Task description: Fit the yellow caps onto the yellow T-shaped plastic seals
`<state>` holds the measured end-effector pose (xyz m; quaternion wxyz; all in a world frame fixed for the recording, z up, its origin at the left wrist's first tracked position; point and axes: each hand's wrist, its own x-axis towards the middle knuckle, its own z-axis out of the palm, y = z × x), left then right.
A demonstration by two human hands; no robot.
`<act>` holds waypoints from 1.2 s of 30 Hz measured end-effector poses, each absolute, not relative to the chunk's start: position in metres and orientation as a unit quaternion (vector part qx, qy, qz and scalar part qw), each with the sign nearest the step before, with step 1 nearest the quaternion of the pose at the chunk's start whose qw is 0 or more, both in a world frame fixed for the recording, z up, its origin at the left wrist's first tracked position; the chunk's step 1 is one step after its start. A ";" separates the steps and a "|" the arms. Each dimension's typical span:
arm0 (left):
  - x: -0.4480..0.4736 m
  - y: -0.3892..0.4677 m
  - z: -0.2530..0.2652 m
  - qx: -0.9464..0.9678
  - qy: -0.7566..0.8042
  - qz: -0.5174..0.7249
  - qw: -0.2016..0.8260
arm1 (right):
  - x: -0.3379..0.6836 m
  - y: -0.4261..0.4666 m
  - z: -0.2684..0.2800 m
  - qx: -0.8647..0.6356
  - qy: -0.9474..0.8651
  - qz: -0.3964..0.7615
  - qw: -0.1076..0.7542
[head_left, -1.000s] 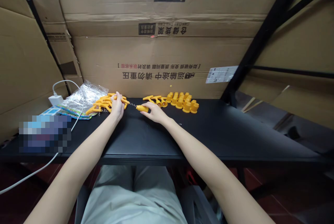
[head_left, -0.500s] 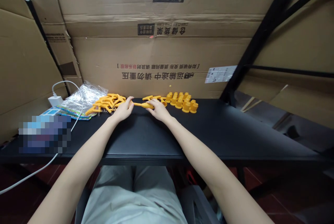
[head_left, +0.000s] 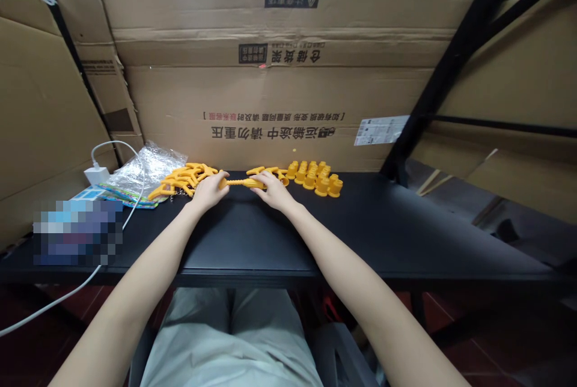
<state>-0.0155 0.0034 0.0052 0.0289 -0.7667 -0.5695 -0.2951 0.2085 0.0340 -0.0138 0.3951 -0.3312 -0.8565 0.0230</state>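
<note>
Between my two hands lies a yellow plastic rod (head_left: 237, 182) with a ribbed, twisted-looking shaft, held level just above or on the black table. My left hand (head_left: 211, 190) is closed around its left end, hiding that end. My right hand (head_left: 273, 190) pinches the thicker right end. Left of my left hand is a heap of yellow branched plastic handles (head_left: 184, 178), with thin curly metal bits showing below. A few more yellow handles (head_left: 269, 169) lie behind my right hand. Right of them stand several yellow flanged cups (head_left: 311, 175); one cup near my right hand lies tipped.
The black table (head_left: 252, 243) ends close to my lap. On the left are clear plastic wrap (head_left: 151, 161), colourful flat packets (head_left: 130, 196), a white charger (head_left: 96, 174) with its cable, and a blurred-out object (head_left: 77, 232). Cardboard (head_left: 270, 86) walls the back; a black frame post (head_left: 437, 74) stands right.
My left hand has shifted slightly left and down along the rod, its fingers curling around the end. The right hand stays nearly in place; the view has tilted very slightly.
</note>
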 end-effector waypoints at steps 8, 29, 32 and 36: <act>-0.015 0.003 0.004 -0.773 -0.564 -0.290 0.016 | 0.209 0.032 -0.012 -0.325 -0.865 0.020 0.381; -0.021 0.004 0.008 -0.786 -0.552 -0.273 0.048 | 0.210 0.028 0.000 -0.359 -0.721 0.430 0.409; -0.019 0.002 0.009 -0.784 -0.555 -0.273 0.051 | 0.208 0.025 0.003 -0.384 -0.682 0.464 0.416; -0.016 0.001 0.009 -0.777 -0.562 -0.277 0.053 | 0.206 0.020 0.009 -0.403 -0.638 0.509 0.414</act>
